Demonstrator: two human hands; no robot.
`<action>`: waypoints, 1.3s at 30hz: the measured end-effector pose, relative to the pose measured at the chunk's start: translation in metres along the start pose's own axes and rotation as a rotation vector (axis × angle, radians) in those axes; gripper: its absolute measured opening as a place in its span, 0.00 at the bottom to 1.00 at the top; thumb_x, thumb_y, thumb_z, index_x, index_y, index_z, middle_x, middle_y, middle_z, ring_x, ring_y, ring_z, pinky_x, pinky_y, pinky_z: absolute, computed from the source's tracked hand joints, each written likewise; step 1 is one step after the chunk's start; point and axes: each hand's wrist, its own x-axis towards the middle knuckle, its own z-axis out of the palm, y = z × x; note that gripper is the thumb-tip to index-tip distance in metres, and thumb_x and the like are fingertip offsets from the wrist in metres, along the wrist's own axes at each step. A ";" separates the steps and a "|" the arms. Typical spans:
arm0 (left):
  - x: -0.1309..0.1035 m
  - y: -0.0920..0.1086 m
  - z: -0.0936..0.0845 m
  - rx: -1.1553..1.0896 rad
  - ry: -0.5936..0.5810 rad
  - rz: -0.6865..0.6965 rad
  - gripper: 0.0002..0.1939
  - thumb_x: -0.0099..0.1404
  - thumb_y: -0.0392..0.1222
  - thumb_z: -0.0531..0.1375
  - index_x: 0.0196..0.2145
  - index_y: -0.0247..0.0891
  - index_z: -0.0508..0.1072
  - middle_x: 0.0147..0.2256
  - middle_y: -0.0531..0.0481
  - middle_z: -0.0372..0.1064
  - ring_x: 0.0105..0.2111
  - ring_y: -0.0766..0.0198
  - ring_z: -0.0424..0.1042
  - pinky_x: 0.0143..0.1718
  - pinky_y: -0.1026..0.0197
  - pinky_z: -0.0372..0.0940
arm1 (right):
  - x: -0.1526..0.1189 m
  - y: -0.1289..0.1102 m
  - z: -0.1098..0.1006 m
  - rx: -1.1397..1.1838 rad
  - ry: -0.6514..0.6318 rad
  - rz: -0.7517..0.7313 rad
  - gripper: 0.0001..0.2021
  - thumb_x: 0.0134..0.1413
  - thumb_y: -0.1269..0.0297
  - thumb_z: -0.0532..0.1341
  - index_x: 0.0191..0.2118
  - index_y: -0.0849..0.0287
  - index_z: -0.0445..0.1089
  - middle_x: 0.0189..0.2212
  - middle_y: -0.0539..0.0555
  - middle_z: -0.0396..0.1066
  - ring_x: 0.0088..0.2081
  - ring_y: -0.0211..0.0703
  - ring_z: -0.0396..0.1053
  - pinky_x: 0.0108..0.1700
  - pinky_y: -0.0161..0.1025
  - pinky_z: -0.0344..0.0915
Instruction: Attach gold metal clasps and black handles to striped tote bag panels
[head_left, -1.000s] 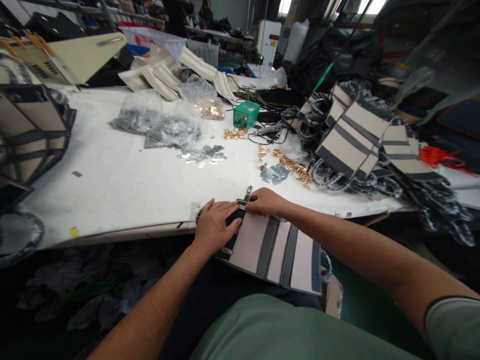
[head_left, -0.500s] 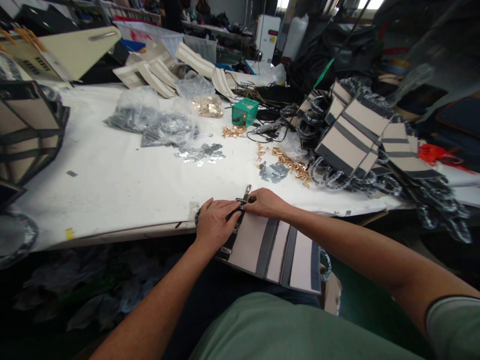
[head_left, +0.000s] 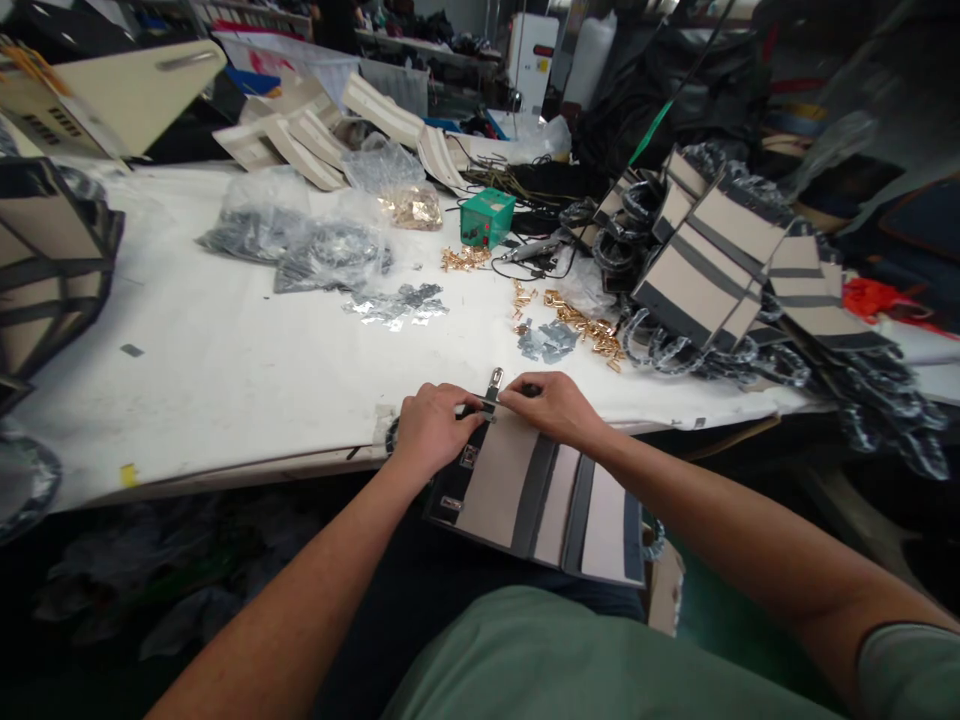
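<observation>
A bag panel (head_left: 506, 480), beige with dark grey strips, lies tilted across my lap against the table edge. My left hand (head_left: 435, 428) is closed at its black upper left edge, thumb and fingertips pinching the edge by a thin strip. From that corner a short black strap with a shiny metal clasp (head_left: 496, 380) sticks up. My right hand (head_left: 559, 408) is closed just right of the clasp, fingertips at the same edge. A dark rounded end shows between its fingers; the rest is hidden. Metal fittings (head_left: 452, 504) sit lower on the black edge.
On the white table (head_left: 300, 385) lie small metal plates (head_left: 405, 305), gold-coloured fittings (head_left: 592, 330) and plastic bags of parts (head_left: 334, 250). A green box (head_left: 486, 217) with a cable stands behind. Stacked bag panels (head_left: 697, 270) with wrapped handles are piled right; more panels (head_left: 52, 240) stand left.
My right hand has shifted slightly right and up, opening a small gap from the left fingertips, and the dark end now shows in it. My left hand stays at the panel's edge.
</observation>
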 end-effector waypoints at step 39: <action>0.062 -0.010 -0.023 -0.077 -0.576 -0.111 0.17 0.54 0.53 0.62 0.17 0.39 0.69 0.16 0.56 0.57 0.22 0.66 0.58 0.26 0.60 0.48 | 0.017 0.005 0.048 0.527 0.273 -0.523 0.19 0.65 0.57 0.61 0.23 0.56 0.64 0.19 0.48 0.64 0.23 0.37 0.59 0.29 0.38 0.57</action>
